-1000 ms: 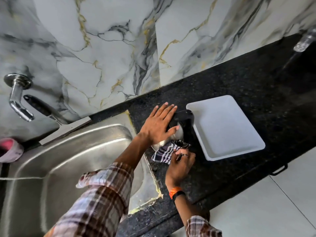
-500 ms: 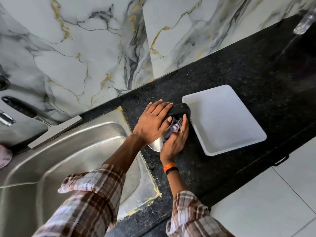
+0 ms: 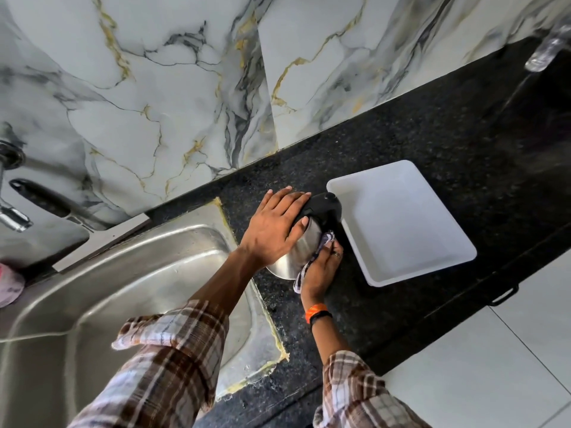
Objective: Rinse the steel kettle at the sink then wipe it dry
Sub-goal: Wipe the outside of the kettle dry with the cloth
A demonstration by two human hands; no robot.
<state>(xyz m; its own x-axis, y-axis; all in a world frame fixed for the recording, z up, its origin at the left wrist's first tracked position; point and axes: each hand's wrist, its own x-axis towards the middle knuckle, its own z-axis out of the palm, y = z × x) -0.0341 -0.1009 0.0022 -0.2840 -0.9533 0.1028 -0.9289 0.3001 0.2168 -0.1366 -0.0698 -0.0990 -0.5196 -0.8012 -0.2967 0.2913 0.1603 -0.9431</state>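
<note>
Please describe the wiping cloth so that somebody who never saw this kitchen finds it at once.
Right of the steel sink, on the black counter, stands the steel kettle. The cloth is held against its right side by the right hand. Unlike the brown plaid sleeves, it has dark and white checks.

Marble-look wall (image 3: pixel 173 97), black counter (image 3: pixel 432 143), pale floor tiles (image 3: pixel 500 366)

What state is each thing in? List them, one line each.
steel kettle: upright on the counter beside the sink, black lid down.
left hand: flat on the kettle's top, steadying it.
right hand: grips the checked cloth against the kettle's side.
checked cloth: bunched, pressed to the steel.
white tray: flat on the counter, right of the kettle.
tap: no water seen running.
</note>
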